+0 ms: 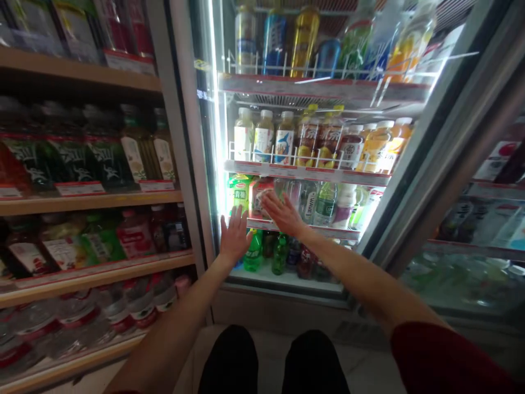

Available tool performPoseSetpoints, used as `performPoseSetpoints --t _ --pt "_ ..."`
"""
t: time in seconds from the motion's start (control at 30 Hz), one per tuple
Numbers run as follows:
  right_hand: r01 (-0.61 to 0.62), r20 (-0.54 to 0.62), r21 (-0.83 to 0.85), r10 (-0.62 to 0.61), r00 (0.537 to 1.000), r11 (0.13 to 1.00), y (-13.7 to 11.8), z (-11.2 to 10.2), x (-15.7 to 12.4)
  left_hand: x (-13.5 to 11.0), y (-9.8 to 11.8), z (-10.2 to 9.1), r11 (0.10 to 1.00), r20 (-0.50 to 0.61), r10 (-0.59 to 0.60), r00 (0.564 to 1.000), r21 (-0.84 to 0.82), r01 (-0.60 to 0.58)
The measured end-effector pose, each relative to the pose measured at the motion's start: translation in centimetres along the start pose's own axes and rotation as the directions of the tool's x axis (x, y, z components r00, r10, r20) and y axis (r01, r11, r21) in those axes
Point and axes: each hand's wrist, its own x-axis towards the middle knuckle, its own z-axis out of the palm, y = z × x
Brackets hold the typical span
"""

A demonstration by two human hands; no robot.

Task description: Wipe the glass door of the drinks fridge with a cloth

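My left hand [235, 235] is raised with fingers spread, in front of the lower left of a lit drinks fridge. Just above it stands a green-labelled bottle [239, 189], and a green soda bottle [253, 254] is below and to its right. My right hand [282, 212] reaches toward the second shelf from the bottom, its fingers extended. It partly covers a red-labelled bottle [258, 192]; whether it touches the bottle I cannot tell. Neither hand visibly holds anything. Clear and green bottles [327, 201] stand to the right of that hand.
The fridge's glass door [435, 148] slants along the right side. Price rails [307, 173] and white wire guards front the fridge shelves. At the left, a wooden shelf unit [82, 205] carries rows of bottles. My knees [229, 358] are below, before the fridge base.
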Motion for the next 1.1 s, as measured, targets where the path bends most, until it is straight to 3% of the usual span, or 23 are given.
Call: performPoseSetpoints --t 0.13,0.3,0.37,0.57,0.63,0.77,0.83,1.0,1.1 --pt "0.178 0.019 -0.012 -0.177 0.984 0.984 -2.9 1.9 -1.3 -1.4 -1.3 0.3 0.999 0.043 -0.036 0.998 -0.002 0.036" --pt "-0.005 -0.014 0.011 0.005 1.0 1.0 -2.4 1.7 2.8 -1.9 -2.8 0.4 0.995 0.02 -0.103 0.994 -0.01 0.103" --pt "-0.019 -0.006 0.032 0.019 1.0 0.999 -3.1 2.1 3.8 -2.4 -3.2 0.5 0.994 0.017 -0.111 0.994 -0.009 0.112" --pt "0.25 0.006 0.053 -0.251 0.968 0.967 -7.0 4.6 3.4 -4.6 -5.4 0.2 0.993 0.031 -0.119 0.992 0.031 0.118" --pt "0.222 -0.018 0.059 -0.221 0.975 0.973 -7.0 4.6 5.1 -4.9 -6.2 -0.1 0.99 0.03 -0.14 0.99 0.035 0.139" --pt "0.026 -0.055 0.104 -0.02 0.998 0.994 -6.4 4.6 10.1 -4.9 -7.0 -0.7 0.984 0.026 -0.175 0.984 0.036 0.174" --pt "0.035 -0.054 0.116 -0.029 0.998 0.993 -7.0 5.0 11.0 -5.0 -7.0 -1.0 0.985 0.032 -0.17 0.985 0.041 0.169" --pt "0.215 0.002 0.084 -0.216 0.976 0.973 -9.2 6.3 7.4 -5.6 -7.0 -1.3 0.989 0.033 -0.139 0.99 0.048 0.137" --pt "0.19 -0.024 0.023 -0.19 0.982 0.981 -8.3 5.4 5.8 -5.4 -6.7 -1.2 0.991 0.023 -0.126 0.992 0.045 0.124"
